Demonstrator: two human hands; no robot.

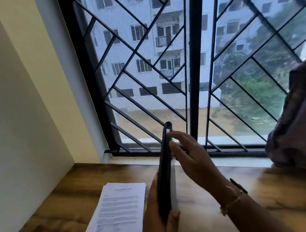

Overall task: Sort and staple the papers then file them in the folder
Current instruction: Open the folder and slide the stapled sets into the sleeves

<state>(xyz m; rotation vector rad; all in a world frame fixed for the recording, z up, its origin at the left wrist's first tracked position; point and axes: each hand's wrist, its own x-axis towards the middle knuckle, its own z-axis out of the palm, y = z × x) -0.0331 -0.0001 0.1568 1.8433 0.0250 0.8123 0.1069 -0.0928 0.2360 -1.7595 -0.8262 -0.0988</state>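
A dark folder (164, 170) stands on edge above the wooden table (67, 196), seen almost edge-on, with white paper showing along its right side. My left hand (158, 216) grips its lower part, thumb on the near side. My right hand (188, 158) lies against the folder's right face near the top, fingers extended and touching the white paper edge. A stack of printed papers (118, 211) lies flat on the table to the left of the folder. No stapler is in view.
A barred window (190, 69) with a pale sill (239, 162) runs along the table's far edge. A cream wall (24, 105) closes the left side. A dark curtain or cloth (294, 119) hangs at the right.
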